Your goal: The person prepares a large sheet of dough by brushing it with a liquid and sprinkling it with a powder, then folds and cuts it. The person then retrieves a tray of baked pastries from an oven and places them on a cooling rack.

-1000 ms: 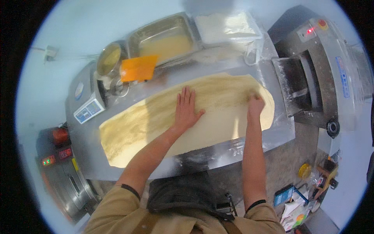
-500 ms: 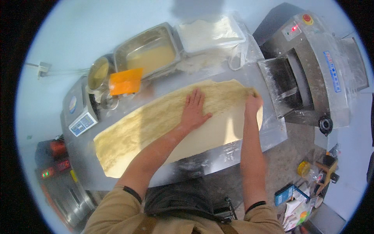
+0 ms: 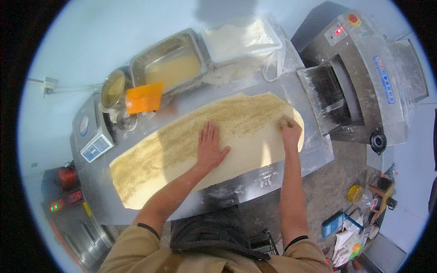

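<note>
A long sheet of pale dough (image 3: 236, 154), streaked with brownish powder along its upper half, lies on the steel worktable (image 3: 314, 154). My left hand (image 3: 209, 148) rests palm down on the middle of the sheet, fingers stretched out and apart. Near the sheet's right end, my right hand (image 3: 289, 133) is closed, fingertips down at a small brownish patch on the dough; what, if anything, it holds is too unclear to name.
A digital scale (image 3: 93, 145), steel bowl (image 3: 114, 91), orange scraper (image 3: 144, 98), steel pan (image 3: 198, 63) and white flour tub (image 3: 239, 38) line the back. A steel machine (image 3: 373, 100) stands right; cluttered items (image 3: 346, 241) sit low right, a steel appliance (image 3: 86, 236) low left.
My left hand has slid down and left from half a second ago. My right hand sits a little lower and further left than then. The whole view has shifted slightly since a second ago.
</note>
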`<action>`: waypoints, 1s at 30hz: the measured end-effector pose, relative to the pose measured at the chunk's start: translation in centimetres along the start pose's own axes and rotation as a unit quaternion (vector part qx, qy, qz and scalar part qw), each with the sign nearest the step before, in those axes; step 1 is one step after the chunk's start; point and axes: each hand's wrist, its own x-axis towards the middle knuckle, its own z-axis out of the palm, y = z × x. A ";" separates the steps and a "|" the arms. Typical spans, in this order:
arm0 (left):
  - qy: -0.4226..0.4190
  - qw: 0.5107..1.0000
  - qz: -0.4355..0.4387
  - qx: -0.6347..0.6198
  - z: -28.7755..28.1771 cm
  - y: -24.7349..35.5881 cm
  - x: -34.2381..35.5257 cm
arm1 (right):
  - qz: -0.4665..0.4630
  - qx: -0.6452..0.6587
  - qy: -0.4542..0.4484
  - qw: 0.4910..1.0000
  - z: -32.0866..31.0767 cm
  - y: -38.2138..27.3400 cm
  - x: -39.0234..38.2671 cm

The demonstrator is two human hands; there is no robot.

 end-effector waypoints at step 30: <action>0.075 0.975 -0.198 -0.070 -12.1 -26.6 -23.4 | -0.161 -0.290 0.269 0.904 9.1 -10.0 -5.6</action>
